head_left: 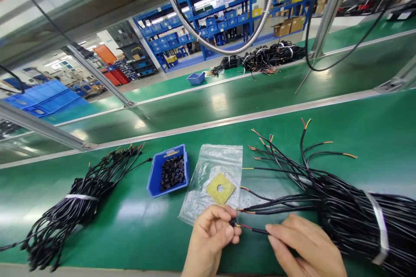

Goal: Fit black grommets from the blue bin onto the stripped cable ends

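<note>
Between the thumb and fingers of my left hand is a small black connector. My right hand pinches a black cable close to its end, where thin red and yellow wires come out. Those wire tips meet the connector; whether they are inside it I cannot tell. Right of my hands lies a large bundle of black cables with bare coloured ends, tied with a white band. Just beyond my left hand, a yellow square pad with a round hole rests on a clear plastic bag.
A blue bin of small black parts stands left of the bag. Farther left lies another tied cable bundle. A metal rail crosses behind the green bench. A flexible metal hose hangs overhead.
</note>
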